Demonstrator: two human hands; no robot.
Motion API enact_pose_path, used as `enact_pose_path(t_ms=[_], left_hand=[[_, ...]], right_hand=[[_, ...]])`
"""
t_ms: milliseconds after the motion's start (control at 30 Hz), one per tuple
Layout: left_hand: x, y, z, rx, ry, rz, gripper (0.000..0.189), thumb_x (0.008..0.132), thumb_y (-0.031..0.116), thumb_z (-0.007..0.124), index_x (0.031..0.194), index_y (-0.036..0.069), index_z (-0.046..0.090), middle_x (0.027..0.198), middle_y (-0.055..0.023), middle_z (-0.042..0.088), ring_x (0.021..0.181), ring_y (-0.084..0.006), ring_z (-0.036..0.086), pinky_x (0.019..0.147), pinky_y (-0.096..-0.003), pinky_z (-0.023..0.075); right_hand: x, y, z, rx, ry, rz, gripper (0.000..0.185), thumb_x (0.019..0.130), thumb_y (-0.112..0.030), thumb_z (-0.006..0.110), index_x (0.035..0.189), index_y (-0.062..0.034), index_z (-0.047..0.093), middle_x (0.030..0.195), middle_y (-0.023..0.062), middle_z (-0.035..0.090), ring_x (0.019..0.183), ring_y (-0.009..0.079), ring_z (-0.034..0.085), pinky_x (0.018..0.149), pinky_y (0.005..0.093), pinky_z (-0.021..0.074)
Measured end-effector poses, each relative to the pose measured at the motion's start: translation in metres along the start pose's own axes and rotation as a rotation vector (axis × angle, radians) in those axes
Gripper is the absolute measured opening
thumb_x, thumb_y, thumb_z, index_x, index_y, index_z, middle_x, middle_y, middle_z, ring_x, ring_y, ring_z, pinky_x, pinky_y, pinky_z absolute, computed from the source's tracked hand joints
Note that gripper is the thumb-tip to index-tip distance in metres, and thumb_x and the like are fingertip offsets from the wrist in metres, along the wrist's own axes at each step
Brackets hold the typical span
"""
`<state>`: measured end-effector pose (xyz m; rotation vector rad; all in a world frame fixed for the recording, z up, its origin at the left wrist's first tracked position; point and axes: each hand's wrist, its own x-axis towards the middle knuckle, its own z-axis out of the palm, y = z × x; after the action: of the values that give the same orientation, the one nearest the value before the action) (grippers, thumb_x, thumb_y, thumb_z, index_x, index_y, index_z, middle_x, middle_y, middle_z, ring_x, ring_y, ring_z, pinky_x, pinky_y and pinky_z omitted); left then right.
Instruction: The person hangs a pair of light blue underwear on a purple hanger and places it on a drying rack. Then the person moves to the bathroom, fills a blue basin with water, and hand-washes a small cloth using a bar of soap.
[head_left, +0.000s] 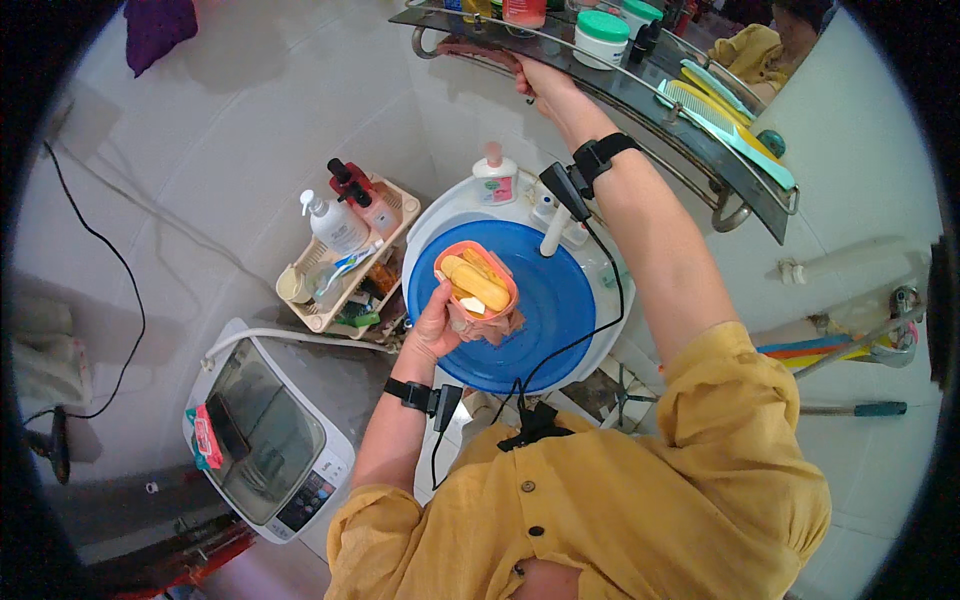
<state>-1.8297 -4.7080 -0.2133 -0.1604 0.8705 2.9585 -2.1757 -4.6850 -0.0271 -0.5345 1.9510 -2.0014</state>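
Observation:
My left hand (437, 321) grips a small pink plastic container (513, 294) by its near left side, over a blue basin (555, 330). Yellow objects (474, 282) and a small white piece lie inside the container. A brownish crumpled cloth (491, 328) hangs beneath it, by my left fingers. The basin sits in a white washbasin (421, 238), below its tap (554, 231). Up at the wall shelf (645, 101), my right hand (534, 77) is against the underside near the front rail, with a brownish cloth (474, 49) at its fingers. Its grip is partly hidden.
Jars, bottles, combs and a brush stand or lie on the shelf. A hand-soap bottle (496, 178) stands at the washbasin's back rim. Left of it is a beige plastic rack (405, 206) with pump bottles, near a washing machine (262, 427). Black cables run from both wrist straps.

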Motion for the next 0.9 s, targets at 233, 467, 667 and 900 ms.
enact_pose_path(t_ms=[233, 467, 667, 900], left_hand=[[-0.002, 0.000, 0.002, 0.038, 0.017, 0.021, 0.086, 0.082, 0.060, 0.065, 0.143, 0.007, 0.037, 0.140, -0.0119, 0.050, 0.123, -0.0258, 0.054, 0.105, -0.0408, 0.0431], [0.001, -0.001, 0.000, 0.043, 0.004, -0.021, 0.085, 0.083, 0.061, 0.065, 0.143, 0.007, 0.038, 0.139, -0.0118, 0.050, 0.122, -0.0248, 0.054, 0.103, -0.0395, 0.0442], [0.001, 0.000, 0.008, -0.033, 0.018, -0.016, 0.076, 0.087, 0.053, 0.064, 0.141, 0.005, 0.039, 0.136, -0.0115, 0.053, 0.121, -0.0240, 0.055, 0.102, -0.0372, 0.0453], [0.003, 0.003, 0.012, 0.056, -0.018, 0.000, 0.076, 0.086, 0.053, 0.065, 0.140, 0.005, 0.041, 0.131, -0.0115, 0.057, 0.115, -0.0227, 0.058, 0.094, -0.0341, 0.0492]], right_hand=[[0.022, 0.014, 0.003, -0.196, 0.104, -0.142, 0.028, 0.092, -0.038, 0.058, 0.082, -0.0123, 0.057, 0.065, -0.0005, 0.048, 0.058, 0.0127, 0.040, 0.048, 0.0306, 0.0316], [0.038, 0.026, -0.001, -0.453, 0.104, 0.021, 0.035, 0.088, -0.042, 0.056, 0.090, -0.0078, 0.061, 0.074, 0.0040, 0.055, 0.064, 0.0172, 0.044, 0.055, 0.0356, 0.0376], [-0.008, 0.004, 0.005, -0.455, 0.141, -0.113, 0.034, 0.087, -0.038, 0.058, 0.095, -0.0059, 0.062, 0.079, 0.0038, 0.058, 0.066, 0.0168, 0.049, 0.056, 0.0339, 0.0404], [-0.178, 0.018, -0.009, -0.282, -0.373, -0.329, 0.029, 0.089, -0.031, 0.063, 0.098, -0.0043, 0.066, 0.086, 0.0101, 0.067, 0.075, 0.0224, 0.067, 0.068, 0.0388, 0.0524]])
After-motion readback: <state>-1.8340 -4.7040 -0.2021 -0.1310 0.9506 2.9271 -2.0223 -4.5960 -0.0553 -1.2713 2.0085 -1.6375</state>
